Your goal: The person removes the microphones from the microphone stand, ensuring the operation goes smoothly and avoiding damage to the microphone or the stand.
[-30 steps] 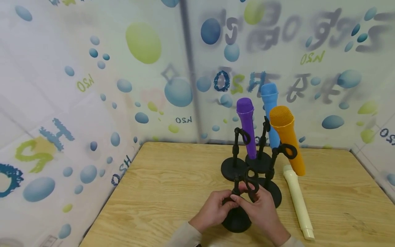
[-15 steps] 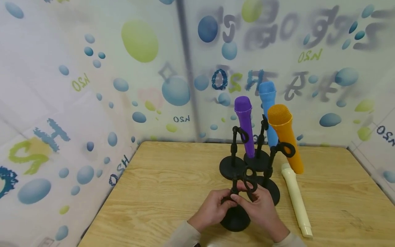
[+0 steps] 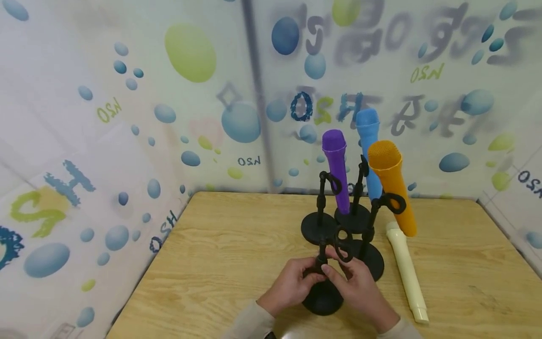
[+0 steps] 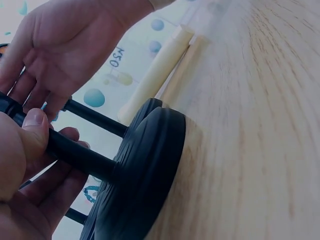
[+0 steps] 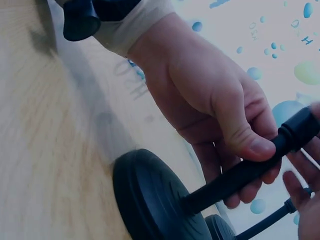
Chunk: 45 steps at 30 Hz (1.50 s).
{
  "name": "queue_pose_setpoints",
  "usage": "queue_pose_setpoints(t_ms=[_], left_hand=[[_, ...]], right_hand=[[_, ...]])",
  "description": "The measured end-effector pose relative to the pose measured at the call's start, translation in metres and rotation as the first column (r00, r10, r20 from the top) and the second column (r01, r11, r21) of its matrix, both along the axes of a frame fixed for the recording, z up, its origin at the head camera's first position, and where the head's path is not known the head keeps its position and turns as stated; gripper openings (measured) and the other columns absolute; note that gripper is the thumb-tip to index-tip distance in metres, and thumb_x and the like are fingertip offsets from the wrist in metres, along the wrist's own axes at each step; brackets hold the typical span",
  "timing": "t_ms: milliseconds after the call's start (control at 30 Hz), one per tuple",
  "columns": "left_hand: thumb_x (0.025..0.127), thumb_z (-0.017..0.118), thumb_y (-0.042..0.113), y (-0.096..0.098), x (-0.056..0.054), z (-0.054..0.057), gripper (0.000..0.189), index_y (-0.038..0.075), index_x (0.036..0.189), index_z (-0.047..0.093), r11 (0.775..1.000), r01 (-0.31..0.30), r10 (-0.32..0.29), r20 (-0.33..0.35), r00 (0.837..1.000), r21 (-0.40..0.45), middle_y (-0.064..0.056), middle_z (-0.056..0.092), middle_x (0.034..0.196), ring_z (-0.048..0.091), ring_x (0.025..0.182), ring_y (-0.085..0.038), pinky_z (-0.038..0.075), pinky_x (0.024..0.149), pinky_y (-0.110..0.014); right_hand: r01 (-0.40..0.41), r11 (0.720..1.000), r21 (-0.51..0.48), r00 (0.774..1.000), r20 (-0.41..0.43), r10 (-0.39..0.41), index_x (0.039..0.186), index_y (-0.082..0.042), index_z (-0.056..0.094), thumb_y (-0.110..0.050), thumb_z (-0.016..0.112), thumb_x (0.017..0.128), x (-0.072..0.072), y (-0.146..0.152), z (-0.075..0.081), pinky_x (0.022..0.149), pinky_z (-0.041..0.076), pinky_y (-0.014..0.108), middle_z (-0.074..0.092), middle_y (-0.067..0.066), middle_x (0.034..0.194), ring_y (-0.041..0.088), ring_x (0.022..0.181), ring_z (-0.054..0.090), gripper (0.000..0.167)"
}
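Left hand: curled at the stand's nine o'clock; the lower stem was pinched between thumb and fingers.
Front microphone stand: set upright on the wood-grain table, with no microphone held in its ring holder.
Collar: judged to be under adjustment, as the step in hand; firm bracing of the lower stem was called for while the joint was worked.
Purple microphone: held tilted in a stand at twelve o'clock.
Right hand: at three o'clock; the stem was pinched near the collar, just above the left thumb.
Blue microphone: held in a stand at one o'clock, partly hidden.
Orange microphone: held tilted in a stand at two o'clock.
Cream microphone: laid loose near three o'clock; a secured joint was presumably needed before it could be seated.
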<state>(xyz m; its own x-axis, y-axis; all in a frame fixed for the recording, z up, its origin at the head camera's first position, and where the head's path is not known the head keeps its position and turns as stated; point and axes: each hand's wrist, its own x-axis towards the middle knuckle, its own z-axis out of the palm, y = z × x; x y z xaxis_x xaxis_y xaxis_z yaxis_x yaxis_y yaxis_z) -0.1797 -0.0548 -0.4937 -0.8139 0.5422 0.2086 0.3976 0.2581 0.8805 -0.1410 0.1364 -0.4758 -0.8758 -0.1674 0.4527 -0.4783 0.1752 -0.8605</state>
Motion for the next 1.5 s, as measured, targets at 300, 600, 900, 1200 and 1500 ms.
queue_pose_setpoints(t_ms=[300,600,900,1200,1500], left_hand=[[0.105,0.07,0.012,-0.001,0.0,-0.001,0.012,0.006,0.111,0.079,1.0,-0.002,0.003,0.053,0.999,-0.017,-0.005,0.082,0.105,0.068,0.096,0.004,0.058,0.091,-0.02],[0.105,0.071,0.014,0.0,0.0,-0.002,0.013,0.009,0.113,0.079,1.0,0.004,-0.004,0.05,0.999,-0.002,-0.004,0.082,0.11,0.072,0.105,0.0,0.058,0.094,-0.021],[0.102,0.075,0.013,-0.001,0.002,-0.001,0.015,0.007,0.115,0.08,1.0,-0.019,0.019,0.028,0.999,-0.004,-0.007,0.083,0.109,0.073,0.108,-0.005,0.058,0.096,-0.022],[0.104,0.071,0.013,-0.001,0.0,0.001,0.011,0.007,0.11,0.079,1.0,-0.004,0.005,0.033,0.999,-0.011,-0.006,0.082,0.106,0.069,0.1,0.002,0.058,0.093,-0.021],[0.102,0.074,0.012,0.0,0.002,0.001,0.014,0.009,0.114,0.079,1.0,-0.006,0.006,0.04,0.999,0.005,-0.004,0.083,0.108,0.072,0.107,-0.001,0.057,0.099,-0.023]], right_hand=[[0.187,0.982,0.042,0.949,0.252,-0.191,0.128,-0.008,0.066,-0.014,0.089,0.09,0.003,-0.011,0.007,0.108,0.057,0.041,0.069,0.007,0.124,0.018,0.114,0.064,0.044],[0.143,0.99,0.014,0.982,0.121,-0.144,0.118,-0.008,0.07,-0.005,0.082,0.095,0.002,-0.009,0.002,0.101,0.055,0.019,0.071,0.005,0.118,0.01,0.107,0.068,0.027],[-0.019,1.0,-0.016,1.0,0.02,0.02,0.14,-0.001,0.066,0.003,0.066,0.104,0.003,0.0,-0.007,0.107,0.05,0.014,0.072,0.01,0.135,0.003,0.122,0.065,0.036],[0.154,0.982,-0.108,0.982,0.126,-0.14,0.125,-0.001,0.066,0.002,0.082,0.092,0.006,-0.012,0.002,0.104,0.05,0.012,0.069,0.006,0.122,0.008,0.111,0.064,0.037],[0.06,0.984,-0.168,0.998,0.015,-0.059,0.123,0.009,0.068,0.014,0.07,0.096,0.004,-0.009,-0.005,0.106,0.05,0.013,0.073,-0.008,0.122,0.001,0.117,0.066,0.028]])
